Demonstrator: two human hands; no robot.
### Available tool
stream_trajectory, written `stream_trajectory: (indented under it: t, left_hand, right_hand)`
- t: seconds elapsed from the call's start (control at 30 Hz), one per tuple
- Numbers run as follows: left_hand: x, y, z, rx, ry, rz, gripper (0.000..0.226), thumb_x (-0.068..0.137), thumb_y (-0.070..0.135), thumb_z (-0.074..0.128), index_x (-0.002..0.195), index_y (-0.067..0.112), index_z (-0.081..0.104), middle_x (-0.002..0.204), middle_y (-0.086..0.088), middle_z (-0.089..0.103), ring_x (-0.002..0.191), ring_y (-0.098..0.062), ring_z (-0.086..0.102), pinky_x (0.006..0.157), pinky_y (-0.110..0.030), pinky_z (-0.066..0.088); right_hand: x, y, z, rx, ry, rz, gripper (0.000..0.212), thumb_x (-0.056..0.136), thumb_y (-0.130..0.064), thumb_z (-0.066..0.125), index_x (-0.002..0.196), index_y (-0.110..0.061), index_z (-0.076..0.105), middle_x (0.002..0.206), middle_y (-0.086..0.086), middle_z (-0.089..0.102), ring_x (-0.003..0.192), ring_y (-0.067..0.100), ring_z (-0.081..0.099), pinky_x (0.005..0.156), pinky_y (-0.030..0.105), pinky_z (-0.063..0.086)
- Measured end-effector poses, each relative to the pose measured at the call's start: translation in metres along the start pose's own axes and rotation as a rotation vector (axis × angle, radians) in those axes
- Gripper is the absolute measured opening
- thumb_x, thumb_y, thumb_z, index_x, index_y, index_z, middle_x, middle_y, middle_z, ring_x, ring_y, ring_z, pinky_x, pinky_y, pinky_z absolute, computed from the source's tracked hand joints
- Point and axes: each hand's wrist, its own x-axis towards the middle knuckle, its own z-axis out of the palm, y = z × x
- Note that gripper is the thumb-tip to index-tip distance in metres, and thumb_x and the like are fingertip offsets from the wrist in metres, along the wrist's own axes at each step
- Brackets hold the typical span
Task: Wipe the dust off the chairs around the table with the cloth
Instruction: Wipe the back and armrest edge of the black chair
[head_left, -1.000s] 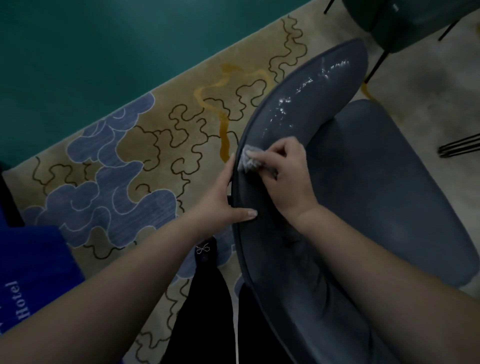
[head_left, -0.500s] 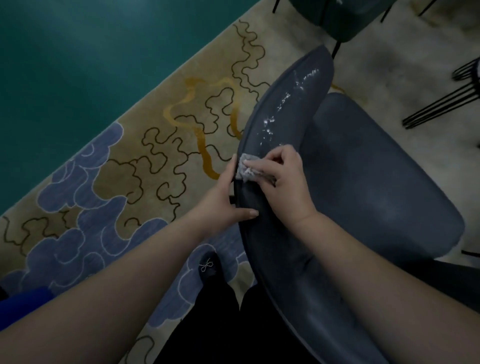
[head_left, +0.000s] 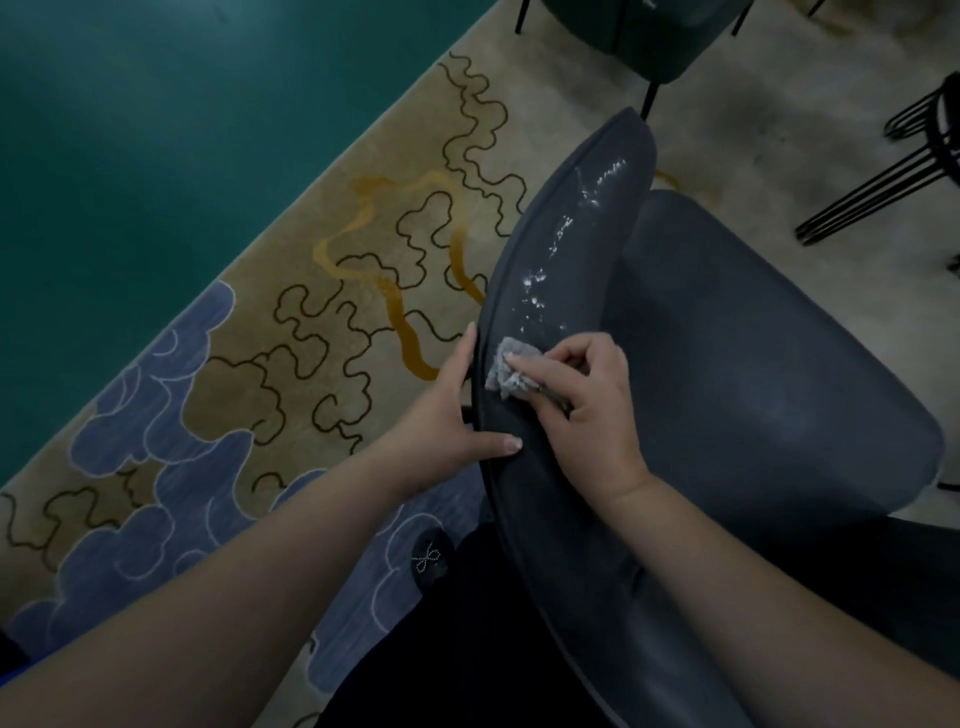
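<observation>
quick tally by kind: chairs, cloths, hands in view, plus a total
chairs: 3, the dark grey chair being wiped, a green chair at the top edge, a black wire-legged chair at right, partly cut off
cloths: 1, the grey cloth
hands: 2, left hand, right hand
total: 6

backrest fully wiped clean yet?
No, a trail of white dust still runs up the backrest beyond the cloth in the right hand.
</observation>
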Motion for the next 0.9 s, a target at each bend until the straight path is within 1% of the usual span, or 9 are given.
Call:
stream_trajectory:
  t: [0.1,0.2,0.37,0.43,0.5,0.6,0.7,0.83,0.9]
  left_hand:
    - [0.008,0.004,-0.004,-0.03,-0.012,-0.014,0.118,0.074,0.002,0.08,0.152,0.039,0.0,0.134,0.028,0.038,0.105,0.011,0.057,0.075,-0.012,0.051]
    - [0.015,0.008,-0.007,-0.029,0.006,-0.023,0.115,0.075,0.002,0.078,0.151,0.042,0.002,0.125,0.035,0.035,0.096,0.012,0.06,0.071,-0.014,0.052]
    - [0.018,0.009,-0.008,-0.029,0.017,-0.019,0.113,0.074,0.0,0.078,0.152,0.039,0.007,0.139,0.021,0.039,0.102,0.005,0.062,0.075,-0.015,0.052]
    - [0.018,0.01,-0.008,-0.018,0.024,-0.019,0.114,0.073,0.001,0.079,0.153,0.039,0.007,0.145,0.015,0.039,0.104,0.003,0.062,0.077,-0.017,0.052]
    - [0.02,0.011,-0.01,-0.017,0.027,-0.02,0.113,0.074,0.003,0.08,0.152,0.042,0.008,0.143,0.017,0.04,0.105,0.003,0.061,0.078,-0.019,0.053]
    - [0.028,0.018,-0.014,0.007,0.024,0.008,0.109,0.074,0.004,0.08,0.15,0.045,0.014,0.134,0.025,0.045,0.106,0.001,0.061,0.079,-0.021,0.054]
    - [0.04,0.026,-0.021,0.036,-0.001,0.011,0.107,0.073,0.003,0.08,0.151,0.041,0.017,0.134,0.024,0.047,0.109,-0.001,0.059,0.084,-0.025,0.054]
    - [0.054,0.035,-0.03,0.111,-0.039,0.003,0.115,0.07,0.01,0.084,0.153,0.036,0.009,0.14,0.023,0.041,0.126,-0.002,0.047,0.1,-0.026,0.047]
    - [0.06,0.036,-0.034,0.11,-0.068,0.009,0.115,0.07,0.011,0.085,0.153,0.036,0.01,0.142,0.018,0.042,0.125,-0.005,0.049,0.099,-0.03,0.048]
  right_hand:
    - [0.024,0.007,-0.001,-0.02,-0.025,-0.042,0.03,0.079,-0.007,0.075,0.103,-0.025,0.075,0.097,0.006,0.05,0.095,0.02,0.043,0.084,0.017,0.038]
    - [0.057,0.011,0.003,-0.005,-0.012,0.009,0.028,0.08,-0.011,0.075,0.103,-0.028,0.074,0.099,0.005,0.049,0.096,0.021,0.043,0.086,0.025,0.042]
    - [0.034,0.015,0.003,0.022,0.009,-0.022,0.033,0.079,-0.01,0.075,0.105,-0.03,0.073,0.099,0.001,0.047,0.095,0.018,0.043,0.084,0.032,0.045]
    - [0.028,0.016,0.002,0.013,-0.012,-0.049,0.032,0.079,-0.011,0.075,0.104,-0.031,0.074,0.099,0.003,0.048,0.094,0.021,0.045,0.081,0.04,0.046]
    - [0.043,0.016,0.002,-0.038,-0.025,-0.037,0.026,0.08,-0.019,0.075,0.101,-0.034,0.074,0.1,0.004,0.049,0.094,0.024,0.045,0.078,0.047,0.045]
    - [0.074,0.017,0.005,-0.09,0.001,0.04,0.024,0.081,-0.027,0.073,0.101,-0.04,0.073,0.101,0.003,0.048,0.094,0.024,0.045,0.078,0.047,0.043]
    - [0.067,0.016,0.008,-0.072,0.037,0.074,0.027,0.081,-0.025,0.072,0.102,-0.041,0.072,0.098,-0.003,0.044,0.094,0.023,0.045,0.077,0.048,0.045]
    - [0.044,0.014,0.009,-0.014,0.035,0.091,0.035,0.079,-0.016,0.074,0.104,-0.04,0.072,0.099,-0.006,0.041,0.094,0.023,0.045,0.079,0.05,0.046]
    - [0.065,0.017,0.011,-0.026,0.047,0.124,0.035,0.079,-0.016,0.075,0.104,-0.04,0.072,0.099,-0.005,0.042,0.095,0.022,0.044,0.081,0.049,0.046]
